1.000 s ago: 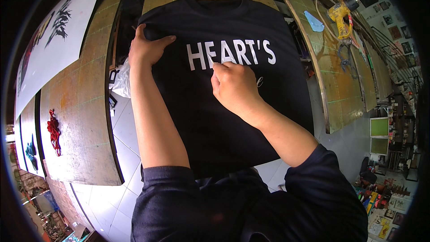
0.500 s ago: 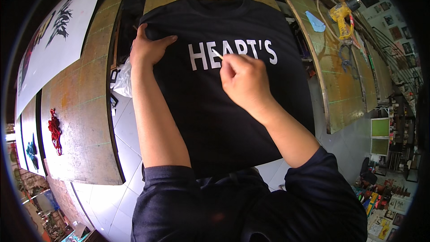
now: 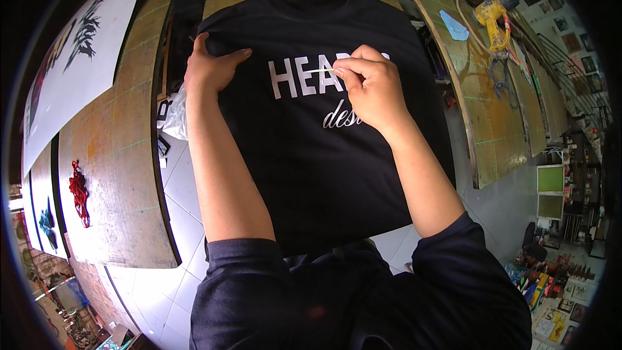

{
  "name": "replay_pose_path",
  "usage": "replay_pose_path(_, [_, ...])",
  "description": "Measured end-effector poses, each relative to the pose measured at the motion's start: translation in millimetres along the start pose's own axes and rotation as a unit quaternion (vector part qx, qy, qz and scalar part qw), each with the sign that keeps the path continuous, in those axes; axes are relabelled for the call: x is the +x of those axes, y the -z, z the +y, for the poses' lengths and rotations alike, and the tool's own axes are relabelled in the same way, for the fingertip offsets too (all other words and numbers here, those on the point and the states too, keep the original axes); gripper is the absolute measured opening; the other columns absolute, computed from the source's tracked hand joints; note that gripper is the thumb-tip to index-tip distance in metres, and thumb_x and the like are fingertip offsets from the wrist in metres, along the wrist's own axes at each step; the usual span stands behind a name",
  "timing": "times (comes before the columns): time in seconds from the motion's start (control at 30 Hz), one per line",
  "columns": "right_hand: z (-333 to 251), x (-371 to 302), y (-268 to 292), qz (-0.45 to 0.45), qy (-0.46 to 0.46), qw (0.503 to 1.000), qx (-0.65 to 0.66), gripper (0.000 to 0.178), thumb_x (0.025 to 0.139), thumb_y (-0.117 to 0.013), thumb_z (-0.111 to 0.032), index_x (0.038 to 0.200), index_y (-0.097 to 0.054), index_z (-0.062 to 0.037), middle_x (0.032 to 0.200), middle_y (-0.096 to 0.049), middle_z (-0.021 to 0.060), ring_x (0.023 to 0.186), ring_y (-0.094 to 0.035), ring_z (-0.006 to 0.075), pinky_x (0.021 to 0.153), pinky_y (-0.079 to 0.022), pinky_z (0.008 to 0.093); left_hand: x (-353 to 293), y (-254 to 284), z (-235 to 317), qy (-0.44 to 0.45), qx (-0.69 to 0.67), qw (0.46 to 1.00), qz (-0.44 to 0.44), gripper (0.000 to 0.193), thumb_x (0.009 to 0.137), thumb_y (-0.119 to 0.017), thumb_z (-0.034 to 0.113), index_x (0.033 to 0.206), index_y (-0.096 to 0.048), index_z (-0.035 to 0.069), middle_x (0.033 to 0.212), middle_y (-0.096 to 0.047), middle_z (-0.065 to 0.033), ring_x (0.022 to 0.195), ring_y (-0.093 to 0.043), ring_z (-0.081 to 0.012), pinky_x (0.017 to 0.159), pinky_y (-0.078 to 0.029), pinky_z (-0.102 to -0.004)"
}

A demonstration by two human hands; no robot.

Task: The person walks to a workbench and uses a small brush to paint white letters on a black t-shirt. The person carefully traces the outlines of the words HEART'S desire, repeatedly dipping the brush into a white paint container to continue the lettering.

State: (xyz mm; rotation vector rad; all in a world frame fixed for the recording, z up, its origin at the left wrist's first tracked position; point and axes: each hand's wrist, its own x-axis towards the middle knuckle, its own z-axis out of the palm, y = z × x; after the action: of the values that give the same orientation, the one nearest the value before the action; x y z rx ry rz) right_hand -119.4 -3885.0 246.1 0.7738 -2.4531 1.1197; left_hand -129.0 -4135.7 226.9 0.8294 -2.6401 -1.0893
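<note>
A black T-shirt (image 3: pixel 311 175) lies stretched over a flat board, its collar at the far end. White block lettering (image 3: pixel 280 79) crosses its chest, with smaller white script (image 3: pixel 337 118) beneath, both partly covered by my right hand (image 3: pixel 374 87). Pinched between that hand's thumb and fingers is a thin white swab-like stick (image 3: pixel 324 70). It points left, its tip over the middle of the block letters; whether it touches the print I cannot tell. My left hand (image 3: pixel 210 68) rests at the shirt's upper left edge, thumb spread wide from the fingers and nothing visible held.
Long wooden boards flank the shirt on the left (image 3: pixel 116 188) and right (image 3: pixel 483 110). On the right one are a yellow heat gun (image 3: pixel 494 26) with a cord and a light-blue scrap (image 3: pixel 453 26). Red tangled cord (image 3: pixel 78 193) and a printed white sheet (image 3: pixel 81 58) lie leftward.
My right hand has turned and shifted slightly right, uncovering part of the script. The stick now lies more level across the letters. My left hand keeps its place on the shirt's edge.
</note>
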Motion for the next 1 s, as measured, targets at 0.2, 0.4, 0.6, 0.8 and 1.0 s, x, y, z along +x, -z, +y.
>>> replay_pose_path(0.2, [0.4,-0.8,-4.3,-0.012,0.026,0.998,-0.060,0.006,0.074,-0.063,0.002,0.079,-0.066,-0.0011,0.070,-0.057,0.0065,0.062,-0.059,0.0180,0.055,-0.046,0.0270,-1.6,-0.5,3.1,0.008,-0.004,1.000,-0.006,0.094,0.054,-0.079,0.043,0.133,-0.036,0.015,0.124,-0.051,-0.0127,0.112,-0.052,-0.0261,0.093,-0.042,-0.0363])
replay_pose_path(0.4, [-4.2,1.0,-3.1,-0.012,0.040,0.995,-0.086,0.008,0.071,-0.064,0.002,0.078,-0.066,-0.0020,0.070,-0.057,0.0075,0.063,-0.059,0.0214,0.057,-0.047,0.0299,-1.0,1.0,1.8,0.010,-0.006,1.000,-0.004,0.093,0.055,-0.079,0.042,0.133,-0.036,0.015,0.124,-0.052,-0.0129,0.111,-0.053,-0.0263,0.093,-0.042,-0.0360])
replay_pose_path(0.6, [-4.1,2.2,-0.1,-0.028,0.024,0.996,-0.086,0.007,0.069,-0.065,0.002,0.075,-0.066,-0.0019,0.069,-0.057,0.0076,0.062,-0.059,0.0224,0.056,-0.047,0.0307,0.4,0.4,-0.5,0.005,-0.020,1.000,-0.007,0.094,0.054,-0.079,0.042,0.133,-0.036,0.014,0.123,-0.052,-0.0137,0.111,-0.053,-0.0269,0.093,-0.042,-0.0361])
replay_pose_path(0.8, [-2.4,2.7,1.3,-0.020,0.041,0.995,-0.086,0.010,0.068,-0.065,0.005,0.075,-0.067,-0.0023,0.069,-0.057,0.0077,0.061,-0.058,0.0222,0.055,-0.046,0.0303,-1.9,1.4,2.2,-0.001,-0.016,1.000,0.001,0.093,0.053,-0.080,0.039,0.132,-0.037,0.012,0.124,-0.051,-0.0154,0.112,-0.051,-0.0276,0.094,-0.041,-0.0358])
replay_pose_path(1.0, [-0.8,3.4,0.8,0.009,0.057,0.998,-0.030,0.010,0.064,-0.064,0.006,0.070,-0.066,-0.0023,0.070,-0.056,0.0098,0.064,-0.058,0.0272,0.058,-0.047,0.0345,-6.1,3.3,5.3,-0.001,-0.035,0.999,0.004,0.091,0.053,-0.081,0.036,0.130,-0.040,0.009,0.125,-0.050,-0.0172,0.113,-0.051,-0.0285,0.094,-0.040,-0.0357])
